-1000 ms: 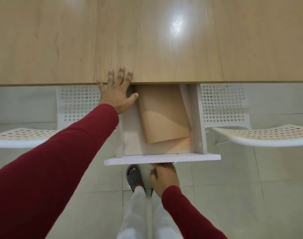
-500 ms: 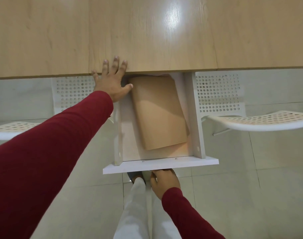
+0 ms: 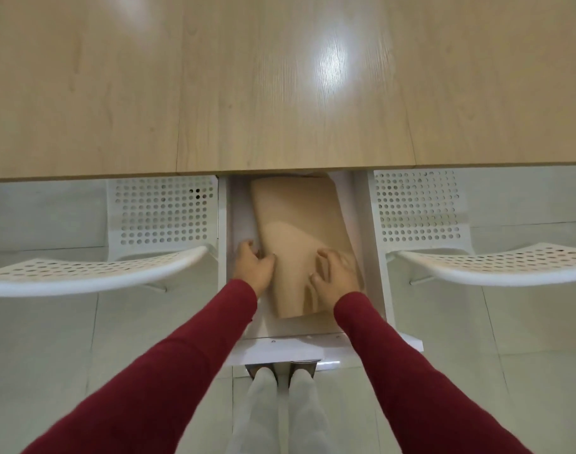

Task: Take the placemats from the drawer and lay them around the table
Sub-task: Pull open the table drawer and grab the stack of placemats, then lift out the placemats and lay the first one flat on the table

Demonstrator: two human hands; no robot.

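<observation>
We see both hands in the open white drawer (image 3: 376, 257). Left hand (image 3: 252, 268) curls around the tan placemats' (image 3: 299, 231) left edge; right hand (image 3: 337, 276) grips their right side. The stack extends beyond our grip toward the table (image 3: 214, 93).

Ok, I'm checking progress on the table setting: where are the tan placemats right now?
In the head view, the tan placemats lie in the open white drawer below the wooden table's edge, centre frame, with the left hand and right hand gripping them.
</observation>
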